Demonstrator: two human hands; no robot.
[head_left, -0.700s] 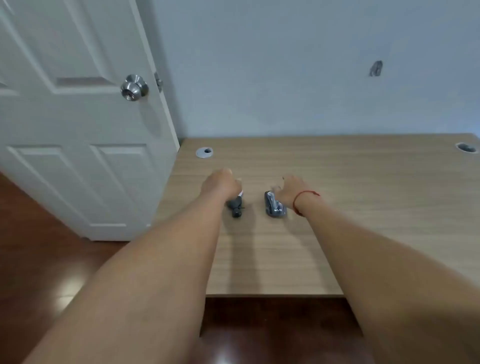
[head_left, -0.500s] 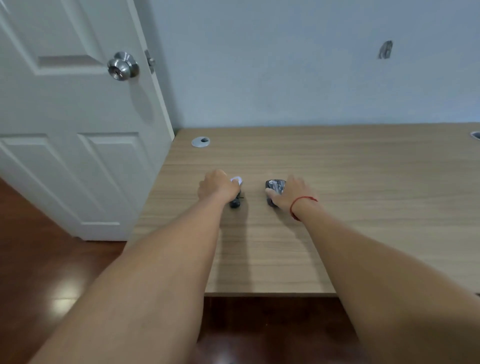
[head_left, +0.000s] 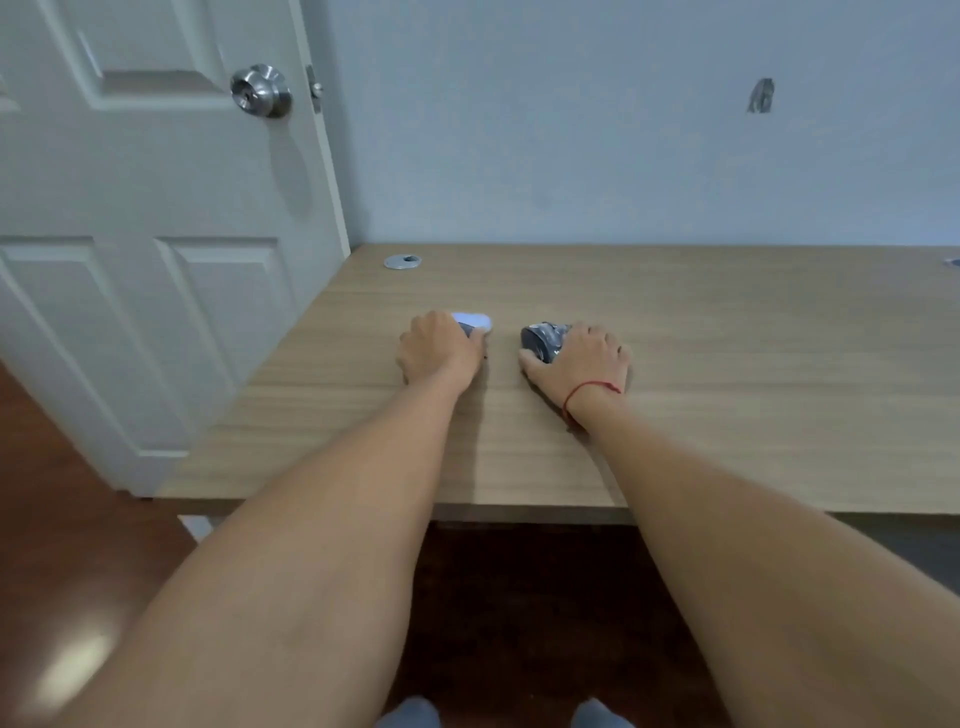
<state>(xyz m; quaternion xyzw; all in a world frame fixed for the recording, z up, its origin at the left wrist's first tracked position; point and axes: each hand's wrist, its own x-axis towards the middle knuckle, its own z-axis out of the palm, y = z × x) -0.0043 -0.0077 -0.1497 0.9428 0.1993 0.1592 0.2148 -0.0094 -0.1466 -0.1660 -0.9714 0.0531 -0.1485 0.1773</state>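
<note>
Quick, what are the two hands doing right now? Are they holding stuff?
Left hand: curled round a small dark thing with a white end.
Right hand: curled round a dark grey object; what it is cannot be told.

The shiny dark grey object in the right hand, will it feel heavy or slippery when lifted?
Probably light: the dark grey object fits within the right hand. Its glossy surface suggests it may be slippery. It looks rigid, showing no sag in the grip.

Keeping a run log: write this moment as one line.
left hand: grips small dark white-tipped object | right hand: grips dark grey glossy object | surface: wooden desk
</note>
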